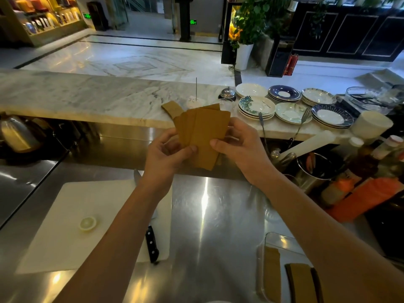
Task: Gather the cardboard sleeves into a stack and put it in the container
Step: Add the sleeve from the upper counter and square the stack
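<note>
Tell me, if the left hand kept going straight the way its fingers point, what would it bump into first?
Probably the right hand. The left hand points rightward across the fanned cardboard sleeves it already holds, though depth is hard to judge.

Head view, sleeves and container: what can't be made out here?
- How many cardboard sleeves are in the fan: they overlap, and the left hand and right hand cover the lower edges.
- The clear container: its near part is cut off by the bottom edge and hidden by the right forearm.
- The knife blade: the left forearm covers most of it.
</note>
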